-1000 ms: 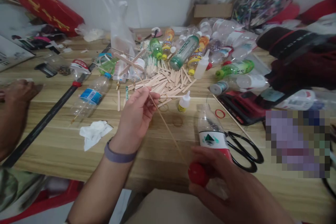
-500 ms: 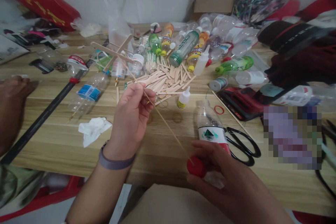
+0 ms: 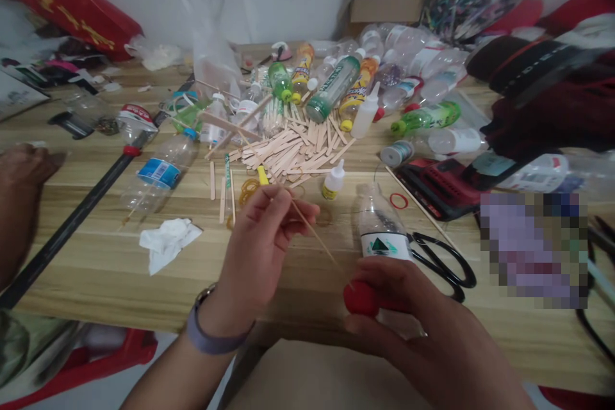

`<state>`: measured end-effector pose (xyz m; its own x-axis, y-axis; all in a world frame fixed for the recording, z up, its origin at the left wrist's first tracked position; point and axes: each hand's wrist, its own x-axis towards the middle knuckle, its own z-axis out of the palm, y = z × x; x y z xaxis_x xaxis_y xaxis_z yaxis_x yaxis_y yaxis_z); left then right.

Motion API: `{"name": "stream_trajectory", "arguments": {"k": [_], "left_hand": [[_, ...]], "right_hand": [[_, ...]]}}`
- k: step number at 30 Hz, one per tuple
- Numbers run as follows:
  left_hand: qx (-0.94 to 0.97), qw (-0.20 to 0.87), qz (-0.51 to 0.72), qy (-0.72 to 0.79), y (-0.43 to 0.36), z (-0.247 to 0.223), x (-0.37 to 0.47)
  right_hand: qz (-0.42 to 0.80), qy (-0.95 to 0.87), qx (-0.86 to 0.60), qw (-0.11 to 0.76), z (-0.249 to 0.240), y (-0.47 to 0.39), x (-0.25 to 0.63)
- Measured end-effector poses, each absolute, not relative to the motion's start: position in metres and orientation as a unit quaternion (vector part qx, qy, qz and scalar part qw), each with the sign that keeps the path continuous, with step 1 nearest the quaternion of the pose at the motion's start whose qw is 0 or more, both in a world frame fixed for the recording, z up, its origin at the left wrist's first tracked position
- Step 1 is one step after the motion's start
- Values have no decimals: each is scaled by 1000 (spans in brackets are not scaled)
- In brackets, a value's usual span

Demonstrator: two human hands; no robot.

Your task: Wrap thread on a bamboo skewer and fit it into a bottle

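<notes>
Clear bottle (image 3: 402, 324): near you, mostly hidden in your right hand (image 3: 418, 323).
Right hand: curled round bottle, fingers by red cap (image 3: 360, 298).
Left hand (image 3: 262, 240): fingertips pinching thin stick (image 3: 318, 241).
Thin stick: meets cap; you're apparently adjusting it.
Red cap: calls for steadying.

Plastic cap (image 3: 360, 300), wooden stick (image 3: 315, 232), smooth wood-grained table (image 3: 98, 285)

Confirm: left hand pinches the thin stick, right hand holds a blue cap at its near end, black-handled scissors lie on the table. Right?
One error: the cap is red, not blue, as the head view shows. The rest stands: left hand pinching the thin stick, right hand holding the cap, black-handled scissors on the table.
</notes>
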<state>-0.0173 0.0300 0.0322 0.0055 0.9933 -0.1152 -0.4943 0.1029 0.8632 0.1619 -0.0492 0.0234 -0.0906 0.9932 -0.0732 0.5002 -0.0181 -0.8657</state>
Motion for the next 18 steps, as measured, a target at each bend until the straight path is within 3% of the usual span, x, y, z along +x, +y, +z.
{"name": "stream_trajectory", "arguments": {"k": [9,18], "left_hand": [[357,675,523,379,0,6,-3],[385,670,528,353,-6,6,-1]], "right_hand": [[395,-555,-626,379,25,-50,148],[441,-491,-662,355,27,-46,148]]}}
